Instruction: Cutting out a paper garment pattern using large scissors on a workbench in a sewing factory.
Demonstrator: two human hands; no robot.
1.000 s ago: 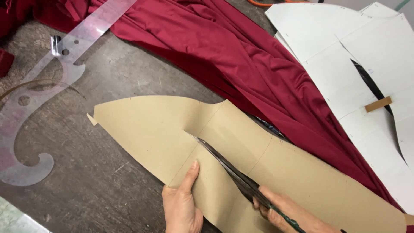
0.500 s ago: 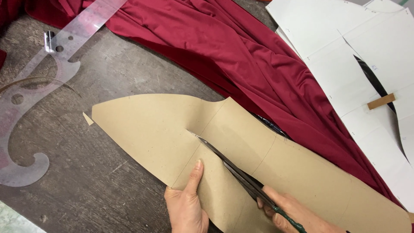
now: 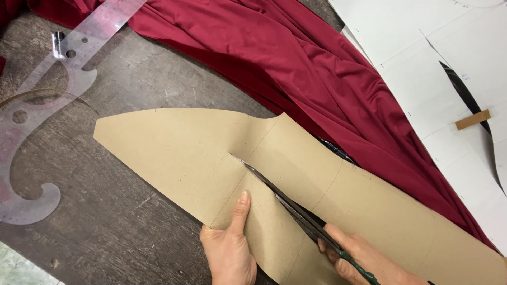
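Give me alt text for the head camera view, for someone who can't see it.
A right hand cuts with scissors into a brown paper pattern on a dark table, while the left hand holds the paper down. Red fabric lies behind, a clear curve ruler at left, white paper at right.

Left hand (image 3: 231, 248) lies flat at the bottom edge, thumb stretched upward. Right hand (image 3: 364, 261) beside it is curled closed, knuckles up.
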